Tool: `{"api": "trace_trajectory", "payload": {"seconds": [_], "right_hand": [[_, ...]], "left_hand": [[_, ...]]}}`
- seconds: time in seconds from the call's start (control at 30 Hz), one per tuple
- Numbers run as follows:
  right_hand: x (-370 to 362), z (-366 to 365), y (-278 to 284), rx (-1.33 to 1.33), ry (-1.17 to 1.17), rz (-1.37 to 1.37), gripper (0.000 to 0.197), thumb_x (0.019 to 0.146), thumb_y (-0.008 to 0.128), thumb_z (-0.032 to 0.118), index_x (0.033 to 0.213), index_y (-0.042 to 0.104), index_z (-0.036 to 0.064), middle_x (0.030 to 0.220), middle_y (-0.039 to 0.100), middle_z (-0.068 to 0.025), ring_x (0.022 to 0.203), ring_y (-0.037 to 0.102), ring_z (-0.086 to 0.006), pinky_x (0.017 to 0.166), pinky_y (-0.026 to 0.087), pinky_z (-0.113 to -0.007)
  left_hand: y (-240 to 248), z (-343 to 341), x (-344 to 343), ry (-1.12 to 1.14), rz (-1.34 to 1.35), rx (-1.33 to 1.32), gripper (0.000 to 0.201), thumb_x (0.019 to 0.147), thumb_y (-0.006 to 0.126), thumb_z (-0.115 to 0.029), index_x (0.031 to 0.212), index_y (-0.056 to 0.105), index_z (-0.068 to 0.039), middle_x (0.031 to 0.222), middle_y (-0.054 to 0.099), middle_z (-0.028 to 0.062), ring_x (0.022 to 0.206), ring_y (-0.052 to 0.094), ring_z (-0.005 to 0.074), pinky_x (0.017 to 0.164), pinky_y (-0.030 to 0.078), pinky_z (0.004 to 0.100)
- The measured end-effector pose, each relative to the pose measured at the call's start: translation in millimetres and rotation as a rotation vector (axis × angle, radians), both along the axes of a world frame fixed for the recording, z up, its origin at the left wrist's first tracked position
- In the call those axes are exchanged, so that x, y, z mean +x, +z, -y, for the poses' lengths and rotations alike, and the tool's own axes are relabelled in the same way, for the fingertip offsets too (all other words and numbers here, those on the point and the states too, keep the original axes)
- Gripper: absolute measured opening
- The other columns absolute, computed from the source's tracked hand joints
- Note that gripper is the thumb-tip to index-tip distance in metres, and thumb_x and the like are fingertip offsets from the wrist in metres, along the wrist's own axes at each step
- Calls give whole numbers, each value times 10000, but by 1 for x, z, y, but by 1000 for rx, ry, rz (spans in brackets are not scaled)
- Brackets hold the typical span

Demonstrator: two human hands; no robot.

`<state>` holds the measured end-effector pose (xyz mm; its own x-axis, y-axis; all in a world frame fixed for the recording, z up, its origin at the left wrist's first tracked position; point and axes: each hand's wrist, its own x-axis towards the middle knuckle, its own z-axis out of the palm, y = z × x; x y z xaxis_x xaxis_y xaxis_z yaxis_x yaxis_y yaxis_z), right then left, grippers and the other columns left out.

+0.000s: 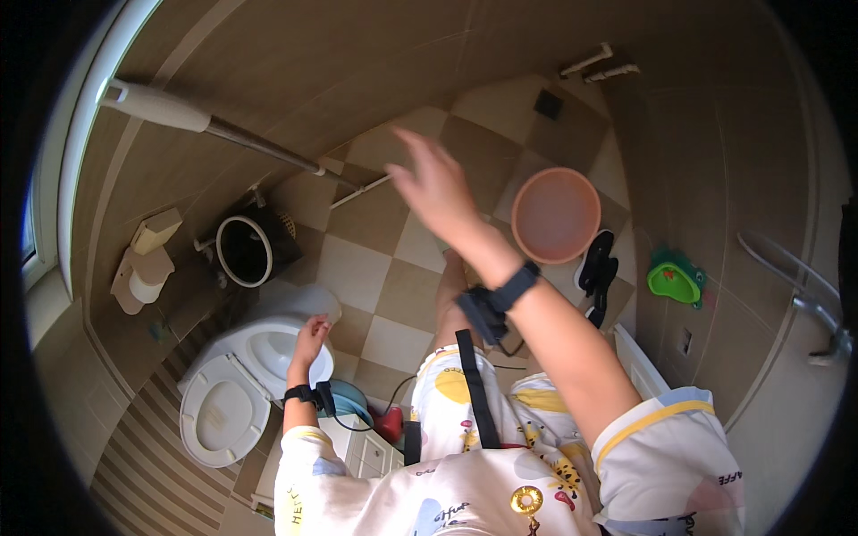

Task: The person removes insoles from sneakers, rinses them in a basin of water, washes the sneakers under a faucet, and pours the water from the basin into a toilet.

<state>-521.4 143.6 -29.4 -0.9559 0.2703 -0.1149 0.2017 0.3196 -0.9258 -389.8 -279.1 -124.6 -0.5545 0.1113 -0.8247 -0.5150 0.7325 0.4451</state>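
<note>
My right hand (433, 183) is stretched forward over the tiled floor. Its fingers are apart and blurred by motion, and nothing shows in it. Close by is the thin white head (365, 189) of a floor squeegee, whose long pole (259, 143) leans along the wall; a gap or contact with the hand cannot be made out. My left hand (311, 339) hangs beside the toilet bowl (275, 355), fingers loosely bent, with no object visible in it. The toilet's lid and seat (225, 411) are raised.
A pink basin (556, 215) stands on the floor at right, with black slippers (597, 268) next to it. A dark bin (246, 251) is at left. A green holder (675, 280) and shower fittings (818, 313) are on the right wall. A white cabinet (368, 451) stands near me.
</note>
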Motion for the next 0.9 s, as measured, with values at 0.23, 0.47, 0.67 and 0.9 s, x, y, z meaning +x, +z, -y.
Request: {"api": "trace_trajectory", "payload": {"seconds": [0.23,0.47,0.67,0.9], "right_hand": [[294,-215,-133,112,-433,469,312,778,582,177,1051,557,29,975,607,-160,912,582,-284,777,452,-354],[489,-319,-157,-269,-826,651,261,796,579,138,1031,568,26,843,606,-64,660,535,-133,589,444,-251],[604,-344,-218,-209,-804,643,275,782,588,153,1023,571,20,837,614,-81,698,559,-140,628,454,-259],[637,-317,-344,-244,-649,674,372,755,603,173,1085,539,13,933,630,-127,856,596,-197,742,458,-289]], "left_hand": [[9,-88,-21,-275,-207,-21,271,859,522,-187,1073,536,-20,912,633,137,875,605,204,763,456,299],[10,-210,39,-539,-300,-11,254,851,531,-156,1076,536,-38,914,629,127,851,610,216,740,466,298],[-28,-312,86,-727,-192,76,237,856,513,-149,1062,542,-38,923,628,123,863,607,215,742,462,283],[-167,-398,143,-639,101,173,281,888,486,-152,1156,501,-67,1064,582,80,987,548,185,804,435,296]]}}
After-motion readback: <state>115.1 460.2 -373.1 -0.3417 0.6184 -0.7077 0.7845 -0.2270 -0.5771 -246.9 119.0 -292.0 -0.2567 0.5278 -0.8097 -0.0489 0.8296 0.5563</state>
